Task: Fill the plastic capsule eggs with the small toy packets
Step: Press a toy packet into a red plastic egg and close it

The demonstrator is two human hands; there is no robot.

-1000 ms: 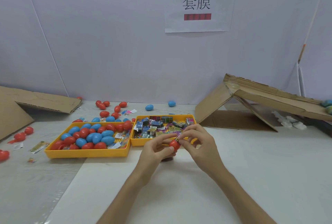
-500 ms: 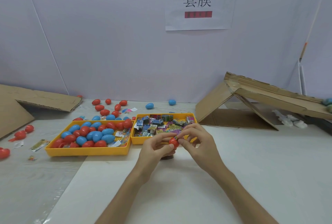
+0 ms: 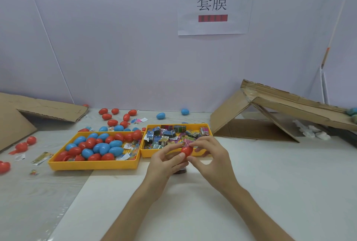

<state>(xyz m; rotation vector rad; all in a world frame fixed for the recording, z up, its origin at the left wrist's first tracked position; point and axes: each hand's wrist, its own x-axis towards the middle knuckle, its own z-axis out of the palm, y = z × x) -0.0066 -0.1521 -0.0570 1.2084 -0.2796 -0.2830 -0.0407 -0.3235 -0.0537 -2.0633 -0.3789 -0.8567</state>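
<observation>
- The left hand [image 3: 166, 161] and the right hand [image 3: 210, 156] both pinch one red capsule egg [image 3: 187, 151] with curled fingertips, held above the table just before the packet tray [image 3: 144, 152].
- That yellow tray holds a heap of small toy packets [image 3: 166, 136].
- The egg tray [image 3: 92, 165] touching its left side holds red and blue eggs [image 3: 100, 148].
- Loose eggs [image 3: 112, 122] lie behind it.

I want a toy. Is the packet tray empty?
Not empty: the packet tray holds a heap of toy packets.
</observation>
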